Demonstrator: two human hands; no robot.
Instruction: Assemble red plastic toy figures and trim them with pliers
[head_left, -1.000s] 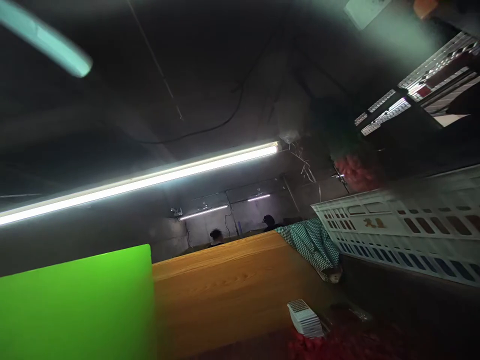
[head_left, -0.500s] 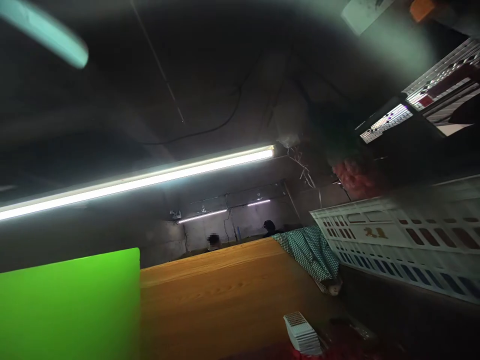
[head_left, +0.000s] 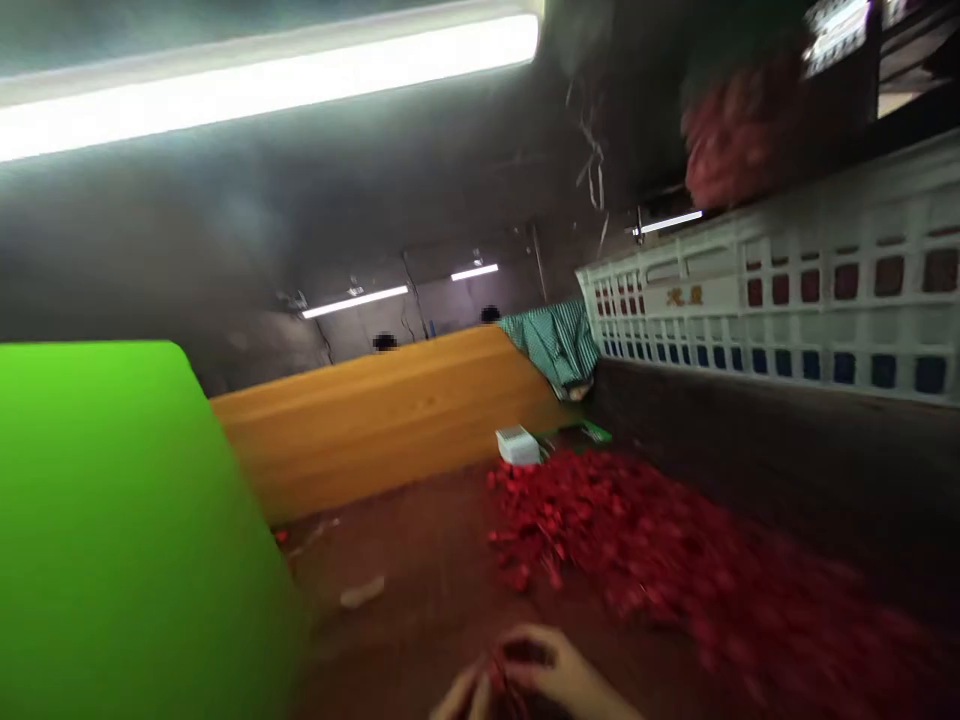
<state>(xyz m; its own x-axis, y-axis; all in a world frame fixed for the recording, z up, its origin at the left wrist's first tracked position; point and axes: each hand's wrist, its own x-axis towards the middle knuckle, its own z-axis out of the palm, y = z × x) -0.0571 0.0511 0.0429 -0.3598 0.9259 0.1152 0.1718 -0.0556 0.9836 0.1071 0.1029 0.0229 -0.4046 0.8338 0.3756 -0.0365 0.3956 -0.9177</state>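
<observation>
At the bottom edge, my left hand (head_left: 463, 695) and my right hand (head_left: 561, 672) are close together over the brown table (head_left: 420, 630). Their fingers are closed, pinching around a dark red piece (head_left: 504, 682) between them. Blur hides its exact kind. Right of my hands, a long heap of small red pieces (head_left: 622, 525) spreads over the table, some with thin stem-like strands. A white block of stacked pieces (head_left: 518, 446) sits at the heap's far end.
A bright green panel (head_left: 112, 530) stands at left, a wooden board (head_left: 390, 425) behind the table. A white plastic crate (head_left: 795, 310) is raised at right, beside a checked cloth (head_left: 551, 340). People's heads show far back; a tube light (head_left: 300, 75) hangs above.
My view has tilted down. The table, the red heap and both my hands have come into sight, while the lights, board and crate sit differently in view.
</observation>
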